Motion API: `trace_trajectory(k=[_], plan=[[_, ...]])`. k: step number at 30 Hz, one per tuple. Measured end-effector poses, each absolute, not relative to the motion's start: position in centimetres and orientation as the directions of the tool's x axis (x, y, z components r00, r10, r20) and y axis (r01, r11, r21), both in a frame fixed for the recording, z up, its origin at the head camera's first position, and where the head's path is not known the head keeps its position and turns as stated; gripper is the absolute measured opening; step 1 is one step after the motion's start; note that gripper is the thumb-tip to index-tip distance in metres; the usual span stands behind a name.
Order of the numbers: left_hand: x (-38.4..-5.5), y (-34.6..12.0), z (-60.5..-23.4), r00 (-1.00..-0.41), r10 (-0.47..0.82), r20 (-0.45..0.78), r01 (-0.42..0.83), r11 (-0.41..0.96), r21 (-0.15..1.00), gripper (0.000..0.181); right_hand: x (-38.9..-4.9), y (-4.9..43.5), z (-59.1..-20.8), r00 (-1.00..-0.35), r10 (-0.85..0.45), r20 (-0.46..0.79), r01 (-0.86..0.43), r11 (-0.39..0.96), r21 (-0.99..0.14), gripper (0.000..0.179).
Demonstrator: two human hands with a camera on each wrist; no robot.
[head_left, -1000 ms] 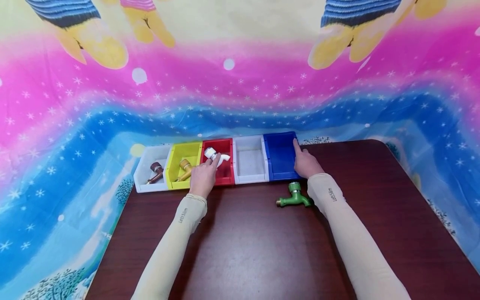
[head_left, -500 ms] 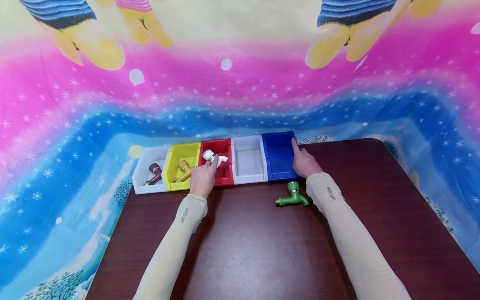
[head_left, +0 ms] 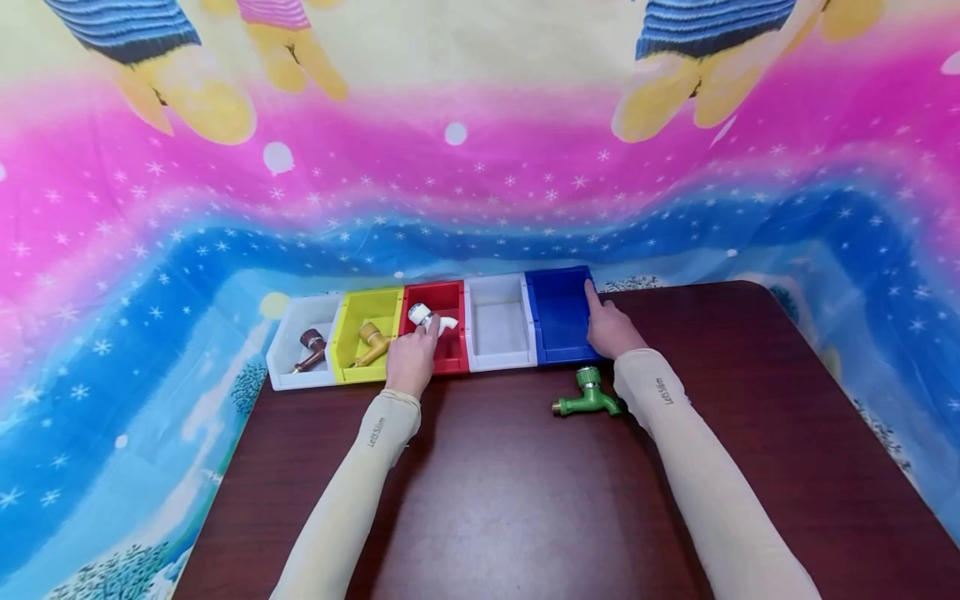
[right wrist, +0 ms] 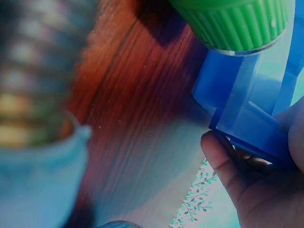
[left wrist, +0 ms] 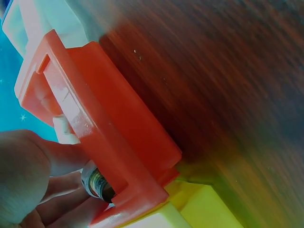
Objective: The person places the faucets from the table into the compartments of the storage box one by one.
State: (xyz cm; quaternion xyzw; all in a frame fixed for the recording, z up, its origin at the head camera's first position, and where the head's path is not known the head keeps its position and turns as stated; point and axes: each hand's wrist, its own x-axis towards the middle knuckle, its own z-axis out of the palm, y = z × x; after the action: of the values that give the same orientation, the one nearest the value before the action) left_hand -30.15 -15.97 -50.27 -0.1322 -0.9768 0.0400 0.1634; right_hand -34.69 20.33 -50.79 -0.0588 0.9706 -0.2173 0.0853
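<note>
My left hand (head_left: pixel 410 364) reaches into the red bin (head_left: pixel 456 360) and holds a white faucet (head_left: pixel 420 314). In the left wrist view, thumb and fingers lie around the faucet's threaded end (left wrist: pixel 98 183), partly hidden by the bin's front lip; its spout (left wrist: pixel 64 129) shows inside. My right hand (head_left: pixel 612 330) grips the right wall of the blue bin (head_left: pixel 558 312), which has nothing visible in it. The right wrist view shows the fingers (right wrist: pixel 223 159) against that wall's outside. A green faucet (head_left: pixel 587 403) lies on the table, left of my right wrist.
The bins stand in a row at the table's back edge. A brown faucet (head_left: pixel 312 346) lies in the left white bin (head_left: pixel 279 354), a yellow one (head_left: pixel 370 343) in the yellow bin (head_left: pixel 390 300). Another white bin (head_left: pixel 498 325) sits between red and blue. A printed cloth (head_left: pixel 480 192) hangs behind.
The left hand has shifted very slightly to the right at the red bin, still holding the white faucet. The right hand stays on the blue bin. The view sways a little.
</note>
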Motion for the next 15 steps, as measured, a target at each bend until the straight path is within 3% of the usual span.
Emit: trace_trajectory(k=[15], plan=[[-30.27, -15.39, -51.0, -0.915, 0.246, 0.32, 0.215, 0.968, -0.128, 0.047, -34.27, 20.2, -50.59, -0.981, -0.148, -0.124, -0.079, 0.893, -0.443, 0.083]])
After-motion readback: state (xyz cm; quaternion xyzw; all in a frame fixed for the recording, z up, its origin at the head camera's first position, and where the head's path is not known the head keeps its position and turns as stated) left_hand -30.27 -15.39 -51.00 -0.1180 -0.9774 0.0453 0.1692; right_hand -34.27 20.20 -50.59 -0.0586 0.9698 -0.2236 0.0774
